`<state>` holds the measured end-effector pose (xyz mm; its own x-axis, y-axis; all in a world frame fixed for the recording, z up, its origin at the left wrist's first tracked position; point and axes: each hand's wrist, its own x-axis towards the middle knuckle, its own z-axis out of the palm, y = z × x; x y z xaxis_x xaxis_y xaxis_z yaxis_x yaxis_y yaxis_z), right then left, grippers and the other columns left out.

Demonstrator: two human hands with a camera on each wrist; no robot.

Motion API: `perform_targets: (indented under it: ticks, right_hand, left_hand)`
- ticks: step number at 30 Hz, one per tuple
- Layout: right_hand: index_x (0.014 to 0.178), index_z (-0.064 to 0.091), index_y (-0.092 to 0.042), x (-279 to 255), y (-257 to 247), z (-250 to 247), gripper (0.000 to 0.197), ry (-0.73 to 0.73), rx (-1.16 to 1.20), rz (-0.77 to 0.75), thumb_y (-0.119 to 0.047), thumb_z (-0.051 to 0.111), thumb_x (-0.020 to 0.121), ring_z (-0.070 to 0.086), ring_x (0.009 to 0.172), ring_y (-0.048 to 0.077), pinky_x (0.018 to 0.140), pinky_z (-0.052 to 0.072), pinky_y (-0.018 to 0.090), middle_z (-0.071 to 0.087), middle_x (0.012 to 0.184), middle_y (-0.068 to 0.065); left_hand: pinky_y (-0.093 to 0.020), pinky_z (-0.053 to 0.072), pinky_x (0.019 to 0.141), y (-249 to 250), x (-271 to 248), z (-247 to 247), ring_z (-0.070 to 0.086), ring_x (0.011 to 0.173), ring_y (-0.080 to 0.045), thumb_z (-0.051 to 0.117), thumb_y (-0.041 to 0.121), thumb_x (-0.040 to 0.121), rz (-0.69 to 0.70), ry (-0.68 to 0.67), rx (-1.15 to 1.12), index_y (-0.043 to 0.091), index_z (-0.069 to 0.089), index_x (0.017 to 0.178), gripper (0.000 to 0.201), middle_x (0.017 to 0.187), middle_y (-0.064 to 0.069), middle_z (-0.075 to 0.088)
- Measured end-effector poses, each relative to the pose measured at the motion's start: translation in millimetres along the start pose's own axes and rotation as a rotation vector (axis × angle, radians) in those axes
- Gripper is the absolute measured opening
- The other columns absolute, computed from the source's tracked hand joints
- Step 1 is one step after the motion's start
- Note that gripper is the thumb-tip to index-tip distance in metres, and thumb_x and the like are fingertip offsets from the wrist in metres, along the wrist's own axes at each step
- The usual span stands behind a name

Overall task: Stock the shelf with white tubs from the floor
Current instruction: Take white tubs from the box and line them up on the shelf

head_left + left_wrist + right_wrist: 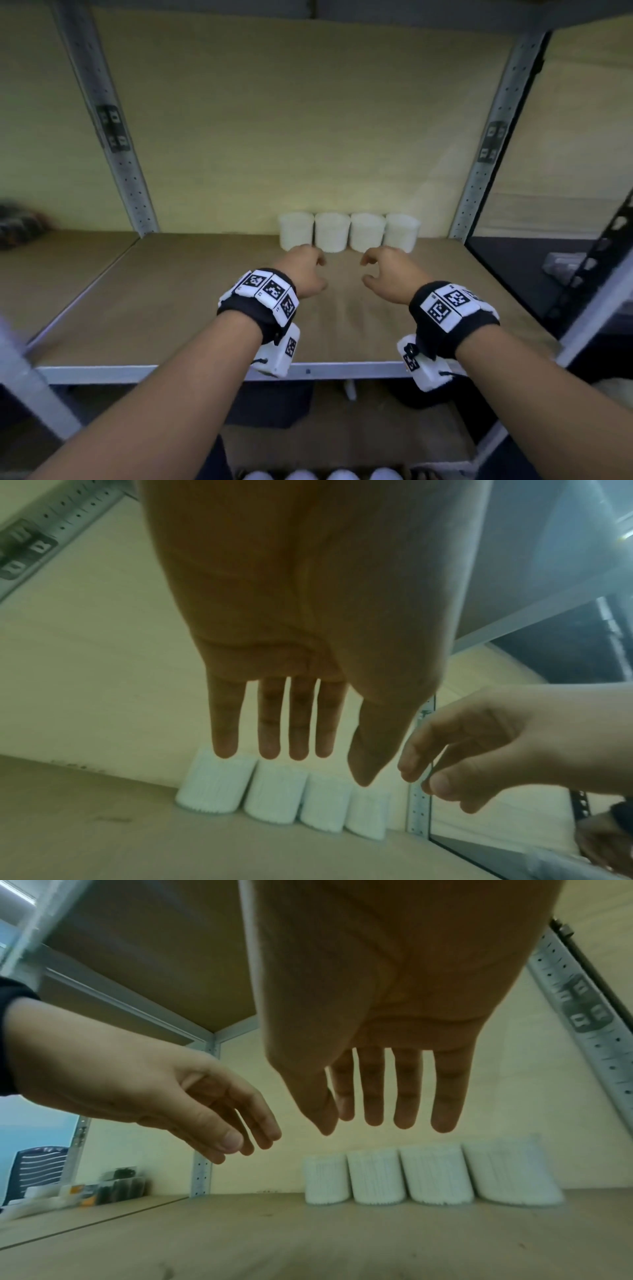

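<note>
Four white tubs stand upright in a straight row at the back of a brown shelf board, right of its middle. Each tub touches or nearly touches its neighbour. They are short, round, and slightly narrower toward the bottom, with fine vertical ribbing on their sides, seen best from the right wrist view. Any printing on them is too blurred to make out. The row stands just before a pale yellow-beige back wall.

Both arms reach in over the shelf. The left hand hovers in front of the left end of the row, holding nothing, its fingers extended and slightly spread. The right hand hovers in front of the right end, also empty, fingers relaxed and long. The two hands are near each other, not touching the tubs.

Perforated grey metal uprights frame the bay. More white round tops show at the bottom edge, below the shelf.
</note>
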<state>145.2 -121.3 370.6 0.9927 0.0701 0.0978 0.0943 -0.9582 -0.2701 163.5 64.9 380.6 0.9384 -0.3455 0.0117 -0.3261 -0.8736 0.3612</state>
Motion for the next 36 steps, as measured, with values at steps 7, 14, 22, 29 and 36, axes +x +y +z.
perform_targets:
  ticks: [7,14,22,29,36]
  right_hand:
    - [0.123,0.056,-0.025,-81,-2,12,0.038,-0.090,0.001,0.059,-0.032,0.058,0.086,0.056,0.115,0.023,0.098,0.048,0.041,0.057,0.129,0.004]
    - [0.117,0.059,-0.022,-142,18,49,0.034,-0.153,0.024,0.146,-0.026,0.059,0.084,0.057,0.112,0.024,0.096,0.049,0.037,0.060,0.122,0.004]
    - [0.116,0.061,-0.018,-172,55,132,0.035,-0.331,0.066,0.223,-0.024,0.064,0.081,0.060,0.108,0.024,0.092,0.053,0.039,0.061,0.118,0.006]
    - [0.113,0.062,-0.011,-183,88,215,0.033,-0.545,0.067,0.345,-0.023,0.064,0.082,0.062,0.106,0.029,0.089,0.053,0.034,0.064,0.115,0.011]
    - [0.128,0.053,-0.021,-205,119,284,0.041,-0.728,0.025,0.374,-0.031,0.056,0.088,0.049,0.126,0.031,0.107,0.041,0.042,0.050,0.138,0.008]
  left_hand:
    - [-0.029,0.043,0.095,32,-65,34,0.053,0.119,-0.019,0.065,0.030,0.084,0.084,-0.056,-0.043,0.017,0.055,0.127,0.046,0.129,-0.003,0.058]
    - [-0.031,0.048,0.089,39,-102,84,0.059,0.105,-0.021,0.069,0.031,0.081,0.077,-0.178,-0.077,0.018,0.058,0.118,0.041,0.120,-0.002,0.059]
    - [-0.030,0.049,0.088,22,-117,183,0.060,0.106,-0.021,0.071,0.029,0.080,0.067,-0.383,-0.082,0.014,0.059,0.117,0.042,0.114,-0.005,0.063]
    - [-0.038,0.051,0.092,5,-116,277,0.060,0.106,-0.029,0.071,0.026,0.077,-0.050,-0.604,-0.066,0.010,0.060,0.116,0.044,0.115,-0.011,0.063]
    - [-0.035,0.049,0.096,-3,-115,354,0.057,0.115,-0.030,0.074,0.023,0.077,-0.069,-0.745,-0.045,0.009,0.059,0.121,0.049,0.123,-0.010,0.060]
